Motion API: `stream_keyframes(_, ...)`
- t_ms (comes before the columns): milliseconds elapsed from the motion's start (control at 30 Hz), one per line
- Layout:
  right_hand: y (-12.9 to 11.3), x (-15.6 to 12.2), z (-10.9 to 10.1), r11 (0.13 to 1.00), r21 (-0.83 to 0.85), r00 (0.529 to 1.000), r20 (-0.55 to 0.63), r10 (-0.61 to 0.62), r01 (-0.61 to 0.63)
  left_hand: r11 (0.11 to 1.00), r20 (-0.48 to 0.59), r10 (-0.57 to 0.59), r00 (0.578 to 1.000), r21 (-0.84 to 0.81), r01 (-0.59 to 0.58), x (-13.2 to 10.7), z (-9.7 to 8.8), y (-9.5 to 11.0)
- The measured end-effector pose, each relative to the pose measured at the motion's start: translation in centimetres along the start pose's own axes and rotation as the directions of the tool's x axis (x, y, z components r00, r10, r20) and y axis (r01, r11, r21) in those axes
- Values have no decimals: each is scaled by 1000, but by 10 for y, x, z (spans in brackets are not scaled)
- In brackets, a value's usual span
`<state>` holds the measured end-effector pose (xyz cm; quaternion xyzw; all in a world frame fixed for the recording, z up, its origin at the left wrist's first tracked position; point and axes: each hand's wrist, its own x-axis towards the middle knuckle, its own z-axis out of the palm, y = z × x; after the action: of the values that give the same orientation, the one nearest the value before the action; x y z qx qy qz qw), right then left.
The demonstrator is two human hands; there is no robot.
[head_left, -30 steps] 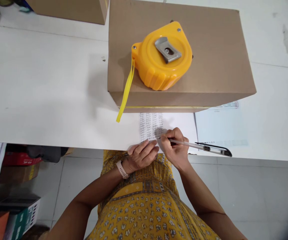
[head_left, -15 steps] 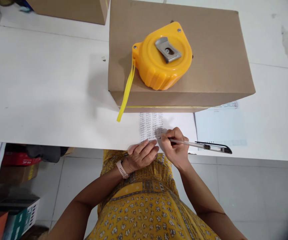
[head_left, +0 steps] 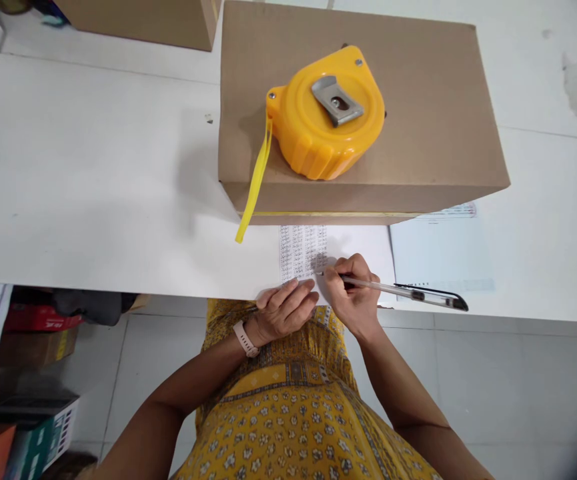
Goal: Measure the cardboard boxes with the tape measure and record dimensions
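Note:
My right hand (head_left: pixel 355 293) grips a clear pen (head_left: pixel 393 289) with a black clip cap on its rear end. The pen's tip is at a white sheet of paper (head_left: pixel 358 241) that carries columns of handwriting in dark ink. My left hand (head_left: pixel 287 309), with a pale watch on the wrist, lies flat with fingers stretched over the sheet's lower edge at the table's front. Just beyond the sheet stands a brown cardboard box (head_left: pixel 433 113), covering the sheet's far part. On the box lies a large yellow tape measure (head_left: pixel 331 120) with a metal clip and a yellow strap.
A pale blue printed sheet (head_left: pixel 441 257) lies right of the writing paper, partly behind the box. Another cardboard box (head_left: pixel 143 23) stands at the back left of the white table (head_left: pixel 93 180). Below the table's left front edge are several boxes and a red item (head_left: pixel 43 319).
My right hand and the pen have shifted very slightly to the right along the handwriting. My left hand stays where it was.

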<state>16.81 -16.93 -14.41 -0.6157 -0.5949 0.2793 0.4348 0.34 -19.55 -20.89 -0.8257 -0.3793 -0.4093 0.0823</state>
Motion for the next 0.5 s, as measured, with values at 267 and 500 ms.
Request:
stream_keyframes(267, 0, -1, -1, 1000, 5, 1000, 22, -6, 6, 1000, -3, -8, 1000, -8, 8, 3, -1, 0)
stream_keyframes(500, 0, -2, 2, 1000, 22, 1000, -4, 5, -5, 1000, -13, -7, 1000, -2, 7, 3, -1, 0)
